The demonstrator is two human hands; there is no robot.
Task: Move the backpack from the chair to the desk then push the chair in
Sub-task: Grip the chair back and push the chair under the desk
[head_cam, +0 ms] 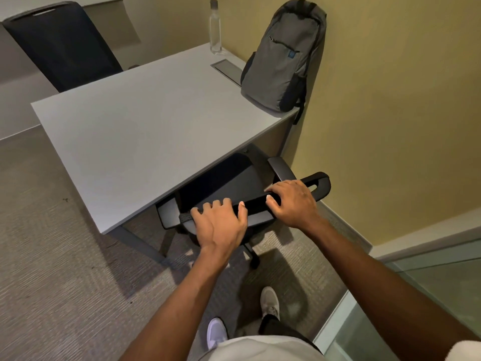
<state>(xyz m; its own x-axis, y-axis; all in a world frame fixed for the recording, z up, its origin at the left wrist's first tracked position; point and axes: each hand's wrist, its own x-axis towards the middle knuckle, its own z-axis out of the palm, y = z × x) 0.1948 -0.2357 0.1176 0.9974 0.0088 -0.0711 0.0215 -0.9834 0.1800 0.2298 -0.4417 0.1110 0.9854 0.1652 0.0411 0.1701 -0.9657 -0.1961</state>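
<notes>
Grey surface (135,126) against a yellow wall, carpet below | black chair (229,183) seat tucked under its near edge, top bar running left-right | grey backpack (283,56) upright at the far right corner, top leaning on the wall | left hand (221,220) and right hand (294,201) curled palm-down, gripping the bar

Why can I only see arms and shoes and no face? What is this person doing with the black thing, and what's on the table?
The camera sits on the person's head and looks down, so you see only their own arms and shoes. The left hand and right hand rest on top of a black chair's back; the chair's seat is partly under the grey desk. On the desk a grey backpack leans against the yellow wall, with a clear bottle beside it. Another black chair stands on the desk's far side.
</notes>
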